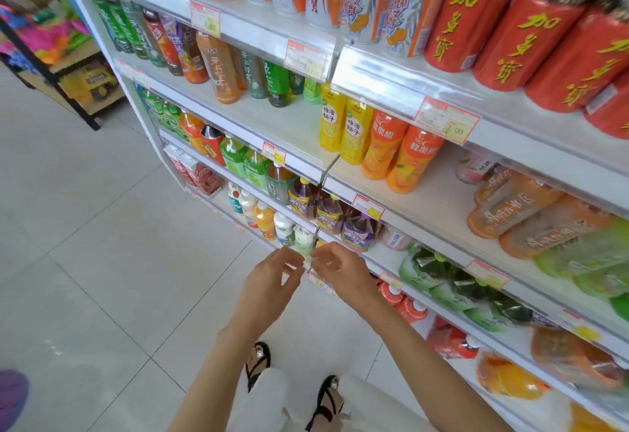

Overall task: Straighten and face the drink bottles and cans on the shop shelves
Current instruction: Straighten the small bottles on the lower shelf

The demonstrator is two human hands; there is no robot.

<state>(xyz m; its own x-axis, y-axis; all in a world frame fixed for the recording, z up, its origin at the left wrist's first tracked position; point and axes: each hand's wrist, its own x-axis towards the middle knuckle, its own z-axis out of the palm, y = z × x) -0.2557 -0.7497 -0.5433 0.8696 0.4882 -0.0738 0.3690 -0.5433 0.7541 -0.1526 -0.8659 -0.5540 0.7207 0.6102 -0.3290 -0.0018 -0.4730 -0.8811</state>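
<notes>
Drink shelves run from upper left to lower right. My left hand [275, 278] and my right hand [335, 270] are raised close together in front of a lower shelf, fingers apart and loosely curled, with nothing clearly held. Between their fingertips shows a small pale green-and-white bottle [304, 242], last in a row of small bottles [265, 219]; whether either hand touches it I cannot tell. Dark tea bottles [329, 215] stand one shelf up. Orange juice bottles [412, 159] and yellow bottles [355, 130] stand higher. Red cans [510, 33] fill the top right.
Several orange and green bottles [510, 207] lie on their sides at the right. Price tags [446, 120] hang on the shelf rails. A tiled floor [102, 261] spreads to the left. A dark rack of colourful goods [58, 40] stands at the far left. My sandalled feet [258, 363] are below.
</notes>
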